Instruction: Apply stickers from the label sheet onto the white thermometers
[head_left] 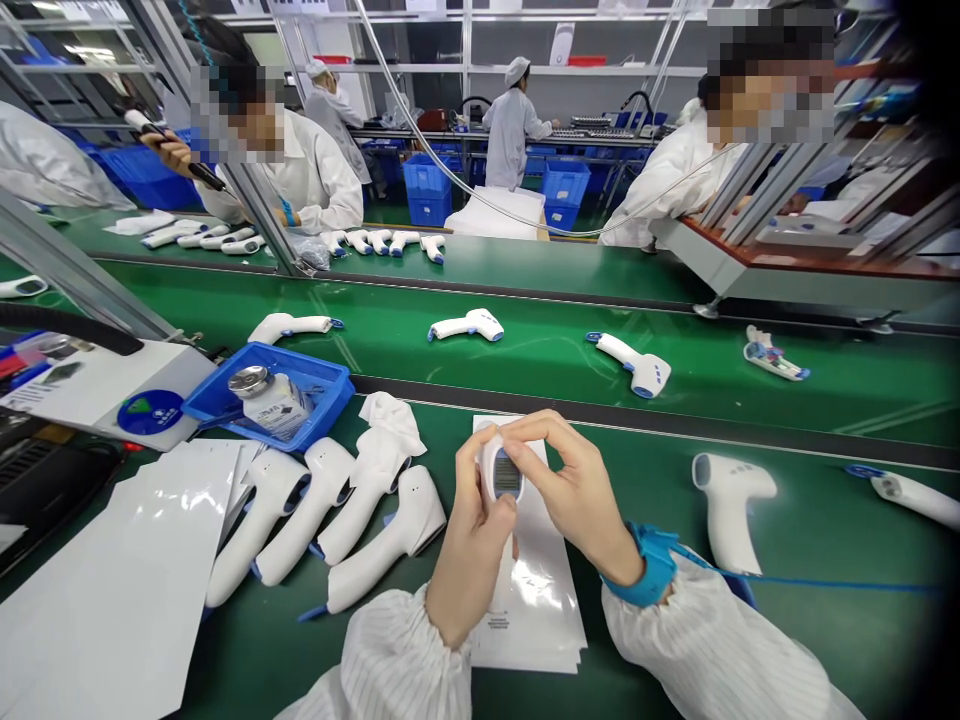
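Between my two hands is a white infrared thermometer (507,478), its small grey screen facing me. My left hand (474,530) is closed around its left side, with the thumb below the screen. The fingers of my right hand (574,490) bend over the top and right edge of the same thermometer, touching it. A blue wrist strap (651,565) with a cord is on my right wrist. Under my hands lies a stack of glossy white sheets (544,600). Left of them several white thermometers (390,545) lie in a row, one partly covered by a crumpled white cloth (390,425).
Beyond the bench edge, a green conveyor belt (540,370) carries spaced thermometers and an opened one (776,355). A blue tray (341,395) holds a metal-capped bottle. Another thermometer (731,510) lies at right. White sheets (112,600) cover the left. Co-workers in white sit across.
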